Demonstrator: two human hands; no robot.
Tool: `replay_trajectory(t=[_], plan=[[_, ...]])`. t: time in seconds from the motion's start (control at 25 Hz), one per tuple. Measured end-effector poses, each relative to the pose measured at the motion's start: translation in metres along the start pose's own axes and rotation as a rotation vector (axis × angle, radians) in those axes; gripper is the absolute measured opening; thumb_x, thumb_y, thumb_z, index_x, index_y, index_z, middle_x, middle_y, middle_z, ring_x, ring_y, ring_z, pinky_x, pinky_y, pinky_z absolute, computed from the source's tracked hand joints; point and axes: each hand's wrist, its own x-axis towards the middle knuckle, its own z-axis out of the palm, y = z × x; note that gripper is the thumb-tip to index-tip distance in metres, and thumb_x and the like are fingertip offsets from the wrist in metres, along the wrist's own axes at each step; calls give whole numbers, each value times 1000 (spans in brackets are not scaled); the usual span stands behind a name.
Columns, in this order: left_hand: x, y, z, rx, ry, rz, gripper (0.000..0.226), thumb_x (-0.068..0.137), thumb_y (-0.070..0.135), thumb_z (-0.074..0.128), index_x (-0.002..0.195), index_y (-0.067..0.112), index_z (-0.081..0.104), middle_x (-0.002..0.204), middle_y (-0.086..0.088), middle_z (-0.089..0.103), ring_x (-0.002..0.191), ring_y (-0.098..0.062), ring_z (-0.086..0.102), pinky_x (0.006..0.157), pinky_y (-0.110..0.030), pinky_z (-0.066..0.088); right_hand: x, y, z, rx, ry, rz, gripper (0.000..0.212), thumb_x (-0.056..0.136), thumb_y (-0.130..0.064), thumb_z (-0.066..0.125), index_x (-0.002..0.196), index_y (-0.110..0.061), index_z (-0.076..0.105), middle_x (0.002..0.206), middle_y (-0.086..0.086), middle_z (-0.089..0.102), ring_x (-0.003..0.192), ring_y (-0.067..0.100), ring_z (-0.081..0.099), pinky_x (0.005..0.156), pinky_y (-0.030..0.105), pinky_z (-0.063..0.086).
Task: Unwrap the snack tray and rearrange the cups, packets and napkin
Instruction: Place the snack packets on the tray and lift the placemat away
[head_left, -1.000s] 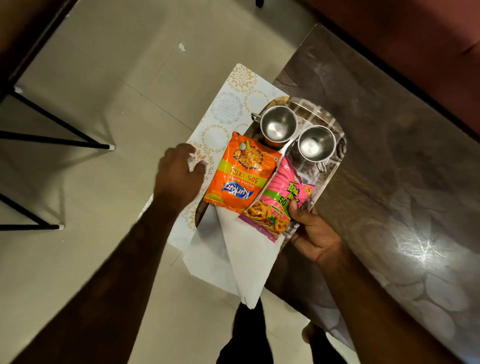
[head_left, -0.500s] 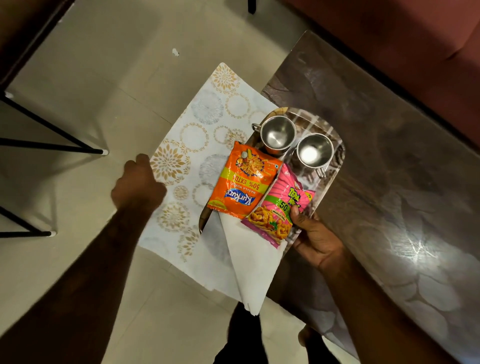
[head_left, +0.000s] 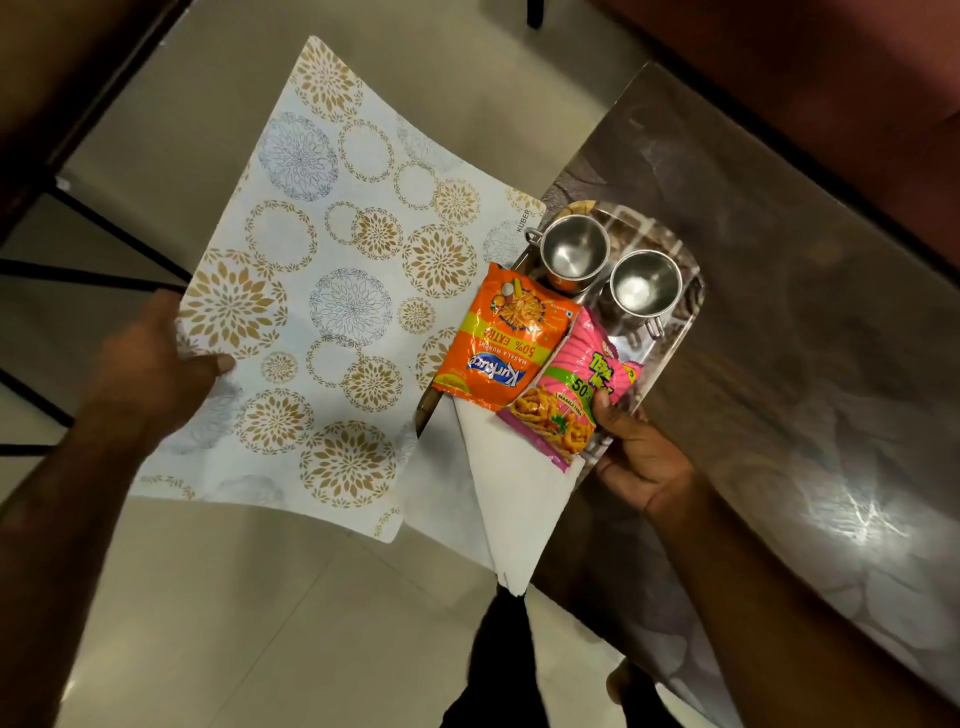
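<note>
Your left hand at centre left, fingers clamped on the wrapper; your right hand, fingers clamped on the tray rim.

A rounded printed serving tray sits at the left edge of a dark glossy table. At the tray's far end stand two small steel cups, the left cup just beside the right cup. Nearer lie an orange snack packet, touching the left cup, and a pink snack packet against its right. A white folded paper napkin lies under both, its tip reaching nearward past the tray. A floral-printed wrapping sheet spreads left from the tray, the left hand holding its left edge. The right hand grips the tray's near right rim.
</note>
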Motion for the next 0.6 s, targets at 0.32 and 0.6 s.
replay_trajectory(t=[0.32, 0.6], plan=[[-12, 5, -2, 9, 16, 29, 50, 82, 15, 78, 124, 20, 51, 123, -13, 66, 108, -40, 61, 91, -55, 51, 0, -7, 6, -110, 131, -70, 46, 81, -10, 76, 126, -4, 73, 124, 20, 78, 96, 29, 83, 76, 46, 69], [-25, 7, -14, 41, 45, 91, 48, 83, 15, 76, 122, 19, 50, 122, -15, 65, 108, -41, 60, 90, -52, 50, -5, -3, 8, -185, 246, -124, 53, 73, -14, 83, 125, -9, 72, 101, 8, 86, 86, 24, 84, 70, 43, 70]])
